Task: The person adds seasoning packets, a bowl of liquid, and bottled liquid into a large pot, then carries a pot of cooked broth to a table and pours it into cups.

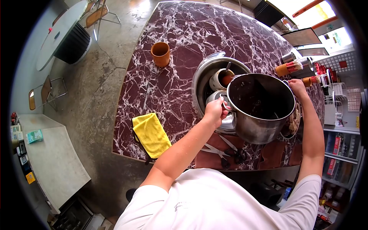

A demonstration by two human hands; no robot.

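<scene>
A large steel pot [255, 130] is held by its two side handles. My left hand [216, 112] grips the near-left handle, fingers closed round it. On the far right side, my right hand [298, 88] is closed on the other handle. The pot's inside looks dark and wet, and I cannot tell how much is in it. Behind and left of it sits a wide steel basin [198, 92], partly hidden by the pot. In the basin stands a pale cup [216, 81] with reddish-brown contents and a spoon handle sticking up.
A brown cup [160, 54] and a folded yellow cloth [151, 135] lie left on the marbled table [180, 34]. Scissors [222, 151] rest at the near edge. A plate of food [294, 122] is partly behind the pot. Chopstick holders [283, 69] stand at right.
</scene>
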